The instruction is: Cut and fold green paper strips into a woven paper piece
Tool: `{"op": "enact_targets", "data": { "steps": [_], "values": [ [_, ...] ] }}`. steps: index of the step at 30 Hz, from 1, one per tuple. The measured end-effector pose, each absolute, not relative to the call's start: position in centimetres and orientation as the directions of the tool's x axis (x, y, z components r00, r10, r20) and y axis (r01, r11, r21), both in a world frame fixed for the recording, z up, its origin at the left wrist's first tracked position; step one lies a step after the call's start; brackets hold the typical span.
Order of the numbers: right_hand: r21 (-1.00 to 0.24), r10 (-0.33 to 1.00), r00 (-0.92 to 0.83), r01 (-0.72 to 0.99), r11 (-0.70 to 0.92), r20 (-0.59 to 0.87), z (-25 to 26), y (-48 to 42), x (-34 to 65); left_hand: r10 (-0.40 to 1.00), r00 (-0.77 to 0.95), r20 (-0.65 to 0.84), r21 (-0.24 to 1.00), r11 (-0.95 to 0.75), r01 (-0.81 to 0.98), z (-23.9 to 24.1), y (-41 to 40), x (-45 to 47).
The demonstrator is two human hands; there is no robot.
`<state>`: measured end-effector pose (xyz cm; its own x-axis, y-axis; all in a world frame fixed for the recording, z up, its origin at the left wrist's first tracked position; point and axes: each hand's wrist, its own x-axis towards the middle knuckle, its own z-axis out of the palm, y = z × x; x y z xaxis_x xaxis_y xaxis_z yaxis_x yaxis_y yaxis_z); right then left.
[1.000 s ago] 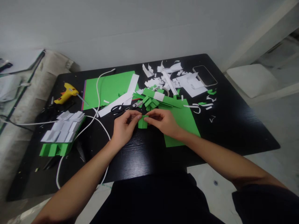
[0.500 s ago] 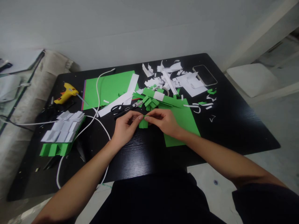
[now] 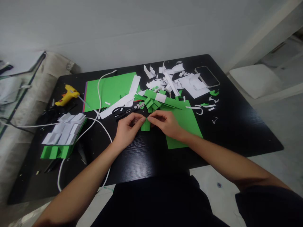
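Note:
My left hand (image 3: 128, 127) and my right hand (image 3: 167, 123) meet over the front middle of the black table, both closed in a pinch. Between their fingertips is a small piece of green paper (image 3: 145, 126), held by its upper edge with the lower part hanging free. Just beyond the fingers lie several folded green paper pieces (image 3: 151, 103). Black-handled scissors (image 3: 127, 109) rest behind my left hand. A large green sheet (image 3: 184, 126) lies partly under my right hand and forearm.
On the left are a yellow glue gun (image 3: 68, 94), a white cord (image 3: 99, 91) and a block of folded white and green paper (image 3: 62, 132). White scraps (image 3: 165, 80), a tape roll (image 3: 167, 91) and a phone (image 3: 208, 76) lie at the back right.
The green paper piece has turned slightly between my fingertips, and its front now looks flatter. Both hands stay in nearly the same place.

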<state>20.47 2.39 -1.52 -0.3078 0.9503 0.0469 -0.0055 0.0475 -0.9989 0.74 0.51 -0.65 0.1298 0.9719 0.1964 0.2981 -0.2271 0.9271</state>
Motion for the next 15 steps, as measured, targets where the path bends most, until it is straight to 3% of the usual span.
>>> {"op": "enact_targets", "data": {
  "steps": [9, 15],
  "values": [
    [-0.97, 0.944, -0.294, 0.143, 0.197, 0.148, -1.61, 2.22, 20.63, 0.974, 0.138, 0.178, 0.941, -0.209, 0.265, -0.83, 0.57, 0.8],
    [-0.995, 0.95, -0.3, 0.035, 0.097, 0.083, -1.18, 2.16, 20.5, 0.977, 0.115, 0.177, 0.94, -0.203, 0.273, -0.84, 0.61, 0.74]
  ]
}}
